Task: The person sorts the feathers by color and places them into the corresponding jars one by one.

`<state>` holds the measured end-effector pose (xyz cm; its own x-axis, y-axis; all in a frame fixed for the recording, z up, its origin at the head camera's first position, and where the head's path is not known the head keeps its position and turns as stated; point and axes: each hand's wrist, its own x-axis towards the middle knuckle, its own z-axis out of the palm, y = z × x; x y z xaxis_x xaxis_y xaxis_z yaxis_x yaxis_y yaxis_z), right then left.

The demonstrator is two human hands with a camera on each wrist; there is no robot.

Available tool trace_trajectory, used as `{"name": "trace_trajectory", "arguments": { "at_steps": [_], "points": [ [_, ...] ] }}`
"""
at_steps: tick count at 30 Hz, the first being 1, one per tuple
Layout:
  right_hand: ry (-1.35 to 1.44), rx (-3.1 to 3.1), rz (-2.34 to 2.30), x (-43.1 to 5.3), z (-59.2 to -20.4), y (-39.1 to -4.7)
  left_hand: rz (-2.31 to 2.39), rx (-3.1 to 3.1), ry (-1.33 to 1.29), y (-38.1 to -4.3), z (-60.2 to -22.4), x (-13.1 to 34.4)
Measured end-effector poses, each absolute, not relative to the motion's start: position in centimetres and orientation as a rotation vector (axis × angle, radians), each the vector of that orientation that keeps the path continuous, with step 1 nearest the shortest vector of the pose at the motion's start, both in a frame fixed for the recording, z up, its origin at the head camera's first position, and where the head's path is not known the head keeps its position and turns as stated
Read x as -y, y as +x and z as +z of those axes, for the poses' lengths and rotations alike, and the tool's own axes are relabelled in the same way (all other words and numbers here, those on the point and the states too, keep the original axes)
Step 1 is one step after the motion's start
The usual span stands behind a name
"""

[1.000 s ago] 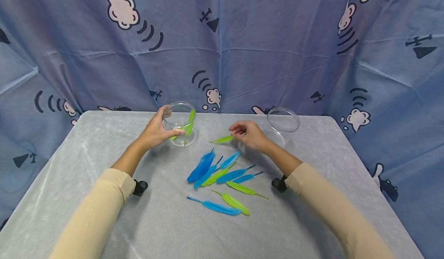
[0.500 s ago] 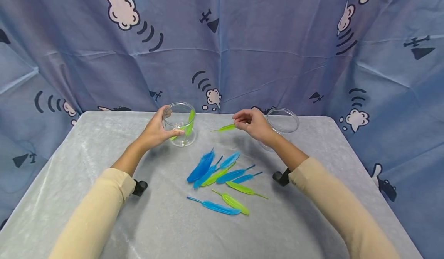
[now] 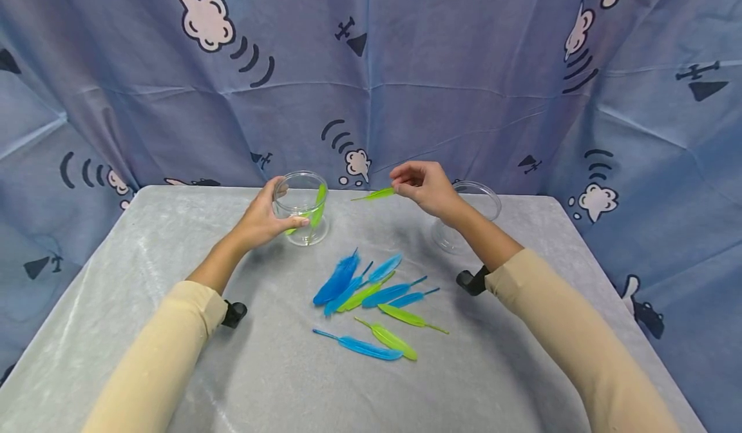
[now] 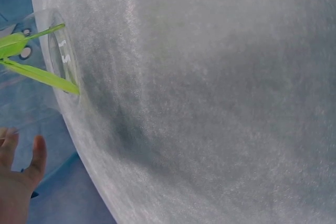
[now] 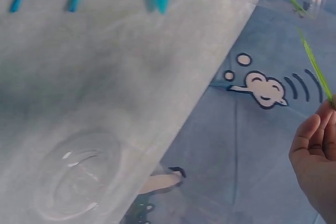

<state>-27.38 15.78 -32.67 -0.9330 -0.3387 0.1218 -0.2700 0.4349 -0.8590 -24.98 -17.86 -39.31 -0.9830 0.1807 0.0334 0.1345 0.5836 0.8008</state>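
Note:
My left hand [image 3: 259,217] grips a clear plastic jar [image 3: 300,191] by its side near the far table edge. Green feathers [image 3: 318,207] stand inside; in the left wrist view a feather [image 4: 44,75] slants down to the jar's base. Between thumb and fingertips, my right hand [image 3: 428,189] pinches one green feather [image 3: 375,194], held in the air right of the jar with its free end pointing left. The right wrist view shows this feather [image 5: 314,66] above the fingertips. Blue feathers [image 3: 339,279] and green feathers [image 3: 395,341] lie spread over the middle of the table.
A second clear jar [image 3: 445,238] stands at the back right, partly hidden behind my right wrist. Its round base [image 5: 79,179] shows in the right wrist view. Behind the grey-covered table [image 3: 278,381] hangs a blue patterned curtain [image 3: 406,53].
My right hand has lifted the green feather off the table, moving it up and away from me. The left hand and its jar stay in place.

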Motion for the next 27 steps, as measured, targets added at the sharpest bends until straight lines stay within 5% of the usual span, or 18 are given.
{"name": "trace_trajectory", "arguments": {
  "at_steps": [27],
  "points": [
    [-0.605,-2.513,-1.699,-10.0,-28.8,-28.0,1.379,-2.749,0.277,-25.1,-39.5,17.9]
  ]
}}
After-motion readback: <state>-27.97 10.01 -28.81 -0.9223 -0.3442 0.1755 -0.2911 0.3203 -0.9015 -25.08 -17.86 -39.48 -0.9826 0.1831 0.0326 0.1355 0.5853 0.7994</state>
